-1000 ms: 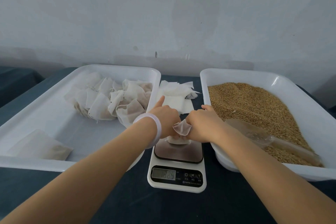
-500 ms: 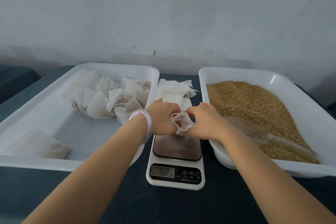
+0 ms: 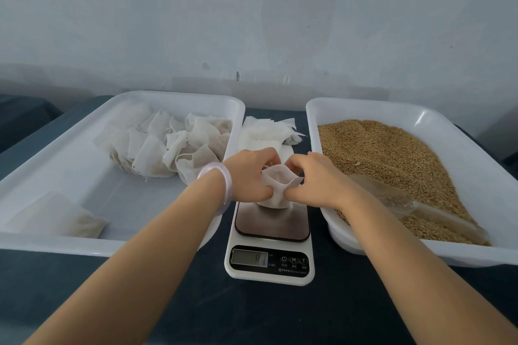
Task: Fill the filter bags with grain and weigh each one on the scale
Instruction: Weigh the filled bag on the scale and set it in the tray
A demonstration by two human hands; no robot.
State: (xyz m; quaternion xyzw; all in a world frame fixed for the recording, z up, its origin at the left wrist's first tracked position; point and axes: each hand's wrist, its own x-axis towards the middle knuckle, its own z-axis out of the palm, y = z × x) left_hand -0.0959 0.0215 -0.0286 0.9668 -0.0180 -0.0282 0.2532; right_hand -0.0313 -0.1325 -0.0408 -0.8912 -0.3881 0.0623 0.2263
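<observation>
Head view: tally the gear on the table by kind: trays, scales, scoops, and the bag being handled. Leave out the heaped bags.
Trays: 2 (left tray, right tray)
Scale: 1
Scoop: 1, lying in the grain
Filter bag: 1, pinched by the left hand and the right hand
Total: 5

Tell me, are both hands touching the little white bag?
Touching. The head view shows the left hand and right hand each pinching the open rim of the bag over the scale.
</observation>
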